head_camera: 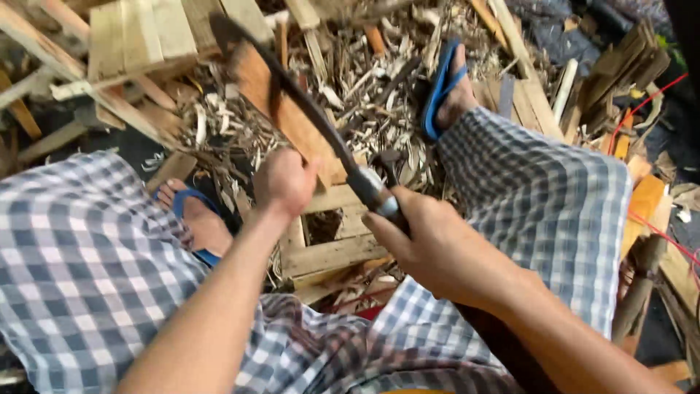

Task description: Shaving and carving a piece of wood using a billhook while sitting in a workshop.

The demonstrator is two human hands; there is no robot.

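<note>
Right now, working outward from your grip:

Right hand [437, 252]: your fingers are wrapped fully shut around the handle of the long knife [292, 87], just behind its metal collar.

Left hand [284, 181]: your fingers are curled shut on the near end of the wooden board [281, 109], holding it tilted up and away from you.

Knife: its dark curved blade runs up and left from your right fist and lies along the right edge of the board; whether the edge is biting into the wood or only resting on it cannot be told.

Board: orange-brown, just beyond your left fingers, its far end reaching into the litter.

Below the hands: a pale wooden block [328, 252] sits between your knees.

Further out: wood shavings [364, 80] cover the floor, stacked slats [135, 36] lie up and left, and your feet in blue sandals [441, 87] rest to either side, one beyond your right fist, one near your left wrist.

Risk to the left hand: the blade passes very close to your left knuckles; a slip down the grain could carry it into them.

Risk to the feet: both are bare in open sandals near the work; a glancing stroke or a jumping board could reach them.

Risk to footing: loose shavings may let the board's end skid.
</note>
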